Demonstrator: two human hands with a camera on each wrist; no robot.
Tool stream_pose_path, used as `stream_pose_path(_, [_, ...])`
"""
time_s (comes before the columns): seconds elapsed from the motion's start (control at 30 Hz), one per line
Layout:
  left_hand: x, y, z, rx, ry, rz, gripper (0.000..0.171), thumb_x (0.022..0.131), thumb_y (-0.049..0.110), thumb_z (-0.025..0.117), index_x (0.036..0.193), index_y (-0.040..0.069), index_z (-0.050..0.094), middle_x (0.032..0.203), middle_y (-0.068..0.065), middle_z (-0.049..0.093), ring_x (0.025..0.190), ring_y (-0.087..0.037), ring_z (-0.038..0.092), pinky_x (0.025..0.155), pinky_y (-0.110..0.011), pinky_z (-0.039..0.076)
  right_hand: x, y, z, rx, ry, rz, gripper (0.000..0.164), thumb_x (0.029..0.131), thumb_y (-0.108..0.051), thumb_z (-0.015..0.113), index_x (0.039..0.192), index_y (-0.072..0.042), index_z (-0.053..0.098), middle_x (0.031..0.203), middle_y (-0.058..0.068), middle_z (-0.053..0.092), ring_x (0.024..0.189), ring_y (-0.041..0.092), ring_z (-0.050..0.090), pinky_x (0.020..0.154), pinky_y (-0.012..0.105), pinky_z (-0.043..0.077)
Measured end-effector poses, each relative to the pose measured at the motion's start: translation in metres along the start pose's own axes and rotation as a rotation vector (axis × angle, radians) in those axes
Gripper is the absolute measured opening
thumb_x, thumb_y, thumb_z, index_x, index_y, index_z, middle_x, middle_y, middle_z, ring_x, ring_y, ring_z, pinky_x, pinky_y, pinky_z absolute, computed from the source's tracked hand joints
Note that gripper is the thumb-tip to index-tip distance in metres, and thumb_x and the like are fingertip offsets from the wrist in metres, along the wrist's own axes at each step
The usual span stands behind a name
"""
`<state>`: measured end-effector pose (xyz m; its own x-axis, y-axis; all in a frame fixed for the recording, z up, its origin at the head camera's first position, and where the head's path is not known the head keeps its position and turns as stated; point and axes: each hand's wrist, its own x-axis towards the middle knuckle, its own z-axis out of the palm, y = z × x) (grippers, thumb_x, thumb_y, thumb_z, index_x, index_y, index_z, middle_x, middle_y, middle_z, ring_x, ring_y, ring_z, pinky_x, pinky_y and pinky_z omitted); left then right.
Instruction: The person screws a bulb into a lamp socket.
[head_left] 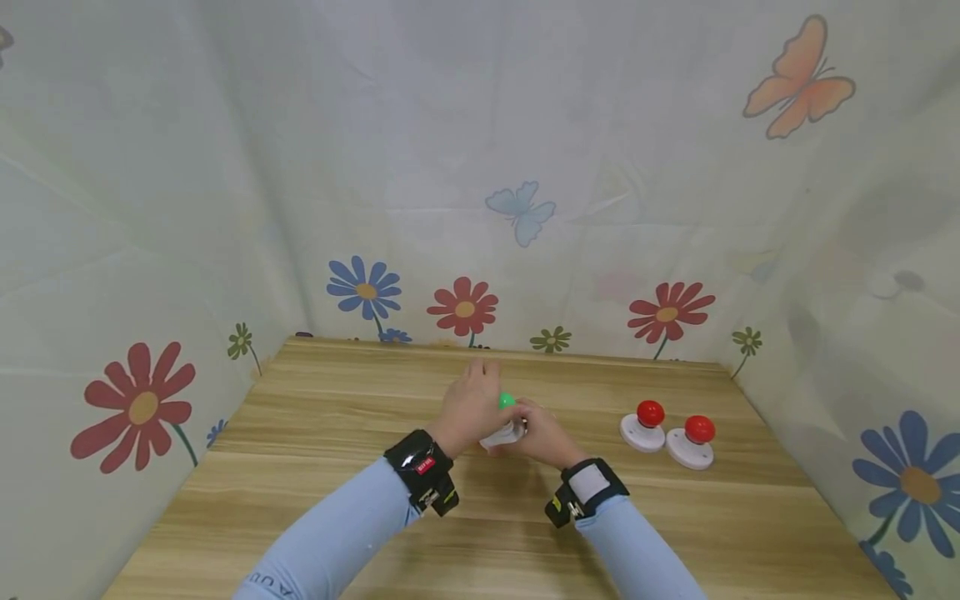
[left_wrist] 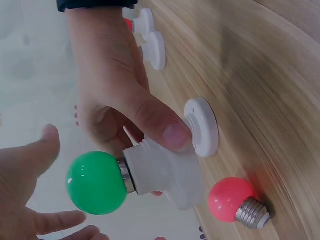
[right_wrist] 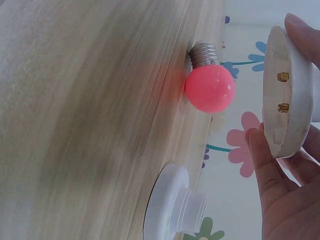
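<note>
One broad stretch of wooden table (head_left: 300,433) spans the space from its left edge to the left hand (head_left: 468,408). In the left wrist view, this hand's thumb and fingers are spread about a green bulb (left_wrist: 97,182); the thumb stands apart from it, and whether a fingertip touches cannot be told. The bulb sits in the mouth of a white socket (left_wrist: 167,175), part of its metal base showing at the rim. The socket is raised off the table and tilted, its underside bearing two brass screws (right_wrist: 283,77). The right hand (head_left: 551,437) grips it between thumb and fingers. Nearby on the wood, a loose red bulb (right_wrist: 210,89) lies on its side, and a second socket (right_wrist: 165,205) rests on its base. Farther right, two more sockets (head_left: 642,435) stand just beside each other, each holding an upright red bulb (head_left: 650,413); tabletop separates them from the right hand and right edge. The back edge meets a flowered cloth (head_left: 420,108). Both forearms converge from the near side.
</note>
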<state>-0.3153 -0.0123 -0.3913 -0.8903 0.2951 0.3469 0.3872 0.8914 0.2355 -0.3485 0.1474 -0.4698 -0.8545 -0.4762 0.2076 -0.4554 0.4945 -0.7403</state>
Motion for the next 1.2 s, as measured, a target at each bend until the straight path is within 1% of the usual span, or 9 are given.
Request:
stream_pose_path(0.13, [-0.0025,-0.0001,0.0003,0.079,-0.008,-0.006,0.064,0.081,0.056,0.07,0.115,0.002,0.06,0.095,-0.01,0.06,0.077,-0.017,0.055,0.064,-0.03,0.053,0.0005,0.0006,-0.0011,-0.006,-0.016,0.007,0.056,0.07,-0.031,0.087,0.118,-0.016,0.064,0.112,0.003,0.063,0.1,0.018,0.059,0.088,0.042,0.051])
stream_pose_path(0.33, [-0.0035,-0.0009,-0.0005,0.092,-0.027,0.028,0.053,0.082,0.053,0.07,0.103,0.004,0.063,0.085,-0.006,0.062,0.072,-0.015,0.058,0.061,-0.027,0.052,0.0,0.0008,-0.0008,-0.009,-0.022,0.03,0.063,0.069,-0.032,0.087,0.123,-0.013,0.059,0.111,0.003,0.063,0.098,0.017,0.06,0.088,0.041,0.051])
stream_pose_path(0.5, [-0.0003,-0.0023,-0.0023,-0.068,-0.131,0.048,0.034,0.085,0.027,0.075,0.109,0.005,0.063,0.102,-0.009,0.062,0.089,-0.018,0.059,0.077,-0.029,0.054,0.0,0.0009,0.0002,-0.037,-0.007,0.012,0.063,0.069,-0.033,0.087,0.123,-0.017,0.06,0.112,0.0,0.065,0.102,0.017,0.06,0.091,0.043,0.05])
stream_pose_path(0.6, [0.0029,-0.0038,-0.0027,-0.183,-0.195,0.053,0.031,0.084,0.007,0.074,0.113,0.005,0.064,0.112,-0.011,0.062,0.099,-0.02,0.059,0.086,-0.032,0.052,0.0005,0.0007,0.0006,-0.041,0.001,0.002,0.062,0.068,-0.035,0.088,0.121,-0.017,0.061,0.113,0.0,0.065,0.105,0.018,0.06,0.094,0.044,0.049])
stream_pose_path(0.77, [0.0057,-0.0052,-0.003,-0.241,-0.243,0.054,0.034,0.083,-0.003,0.071,0.115,0.005,0.065,0.117,-0.01,0.061,0.103,-0.021,0.059,0.091,-0.033,0.051,0.0012,0.002,0.0015,-0.074,0.027,-0.021,0.063,0.065,-0.036,0.089,0.118,-0.015,0.062,0.114,0.002,0.066,0.106,0.019,0.061,0.094,0.043,0.049])
stream_pose_path(0.87, [0.006,-0.0051,-0.0041,-0.243,-0.253,0.05,0.039,0.085,0.001,0.07,0.123,0.004,0.061,0.122,-0.013,0.059,0.107,-0.023,0.059,0.093,-0.035,0.05,0.0012,0.0027,0.0018,-0.1,0.039,-0.024,0.063,0.064,-0.035,0.089,0.118,-0.014,0.063,0.113,0.002,0.066,0.105,0.018,0.061,0.093,0.042,0.05])
stream_pose_path(1.0, [0.0056,-0.0051,-0.0042,-0.293,-0.247,0.002,0.065,0.089,0.024,0.071,0.142,0.001,0.041,0.138,-0.02,0.045,0.117,-0.029,0.052,0.096,-0.04,0.049,0.0017,0.002,0.0017,-0.091,0.034,-0.018,0.06,0.065,-0.034,0.089,0.117,-0.015,0.065,0.111,0.003,0.066,0.1,0.017,0.061,0.089,0.041,0.05])
stream_pose_path(1.1, [0.0056,-0.0042,-0.0028,-0.322,-0.192,-0.035,0.082,0.088,0.04,0.069,0.148,0.002,0.028,0.148,-0.022,0.03,0.126,-0.033,0.043,0.102,-0.047,0.044,0.0012,0.0005,0.0018,-0.071,0.032,-0.003,0.057,0.066,-0.032,0.089,0.114,-0.014,0.065,0.111,0.004,0.066,0.1,0.018,0.061,0.089,0.042,0.05])
stream_pose_path(1.2, [0.006,-0.0038,0.0012,-0.22,-0.078,-0.009,0.088,0.086,0.049,0.068,0.149,0.003,0.025,0.147,-0.022,0.029,0.131,-0.035,0.039,0.106,-0.049,0.04,-0.0001,-0.0001,0.0019,-0.055,0.032,0.007,0.06,0.066,-0.032,0.089,0.116,-0.013,0.063,0.113,0.005,0.066,0.102,0.019,0.061,0.091,0.044,0.05])
